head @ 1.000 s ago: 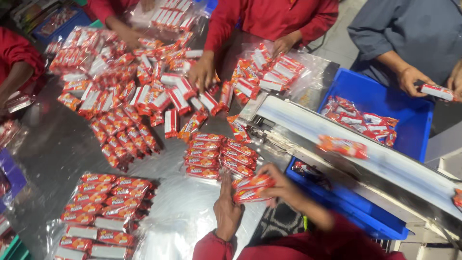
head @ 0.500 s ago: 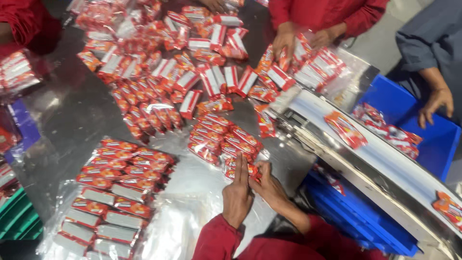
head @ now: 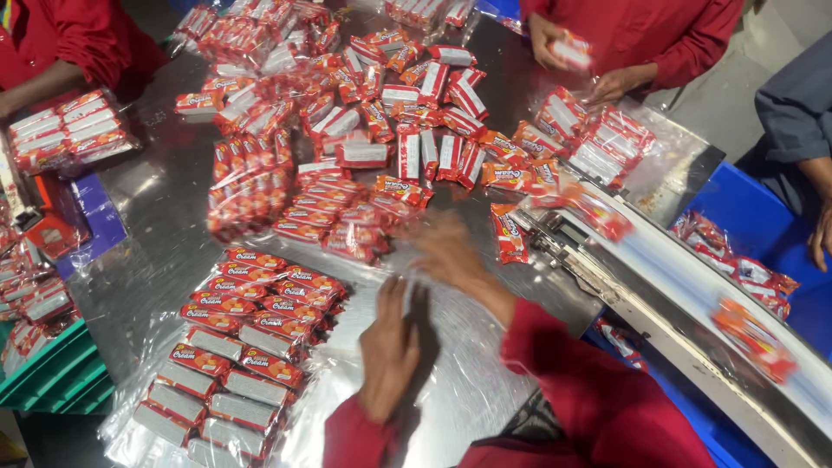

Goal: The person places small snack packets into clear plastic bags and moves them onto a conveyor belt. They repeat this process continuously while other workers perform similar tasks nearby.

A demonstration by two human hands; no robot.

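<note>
Left hand flat and empty, palm down on the clear film over the steel tabletop. Right hand blurred, fingers spread, holding nothing, just short of the small stack of red snack packets. Arranged block of packets just left of the left hand, resting on the same film.

Risks noted:
- Film slippery on steel; any drag under the left palm likely to shift or skew the arranged block.
- Fast sweep of the right hand likely to scatter the stack ahead of it.
- Lone packet just right of the right hand, near the conveyor; liable to be knocked off.
</note>
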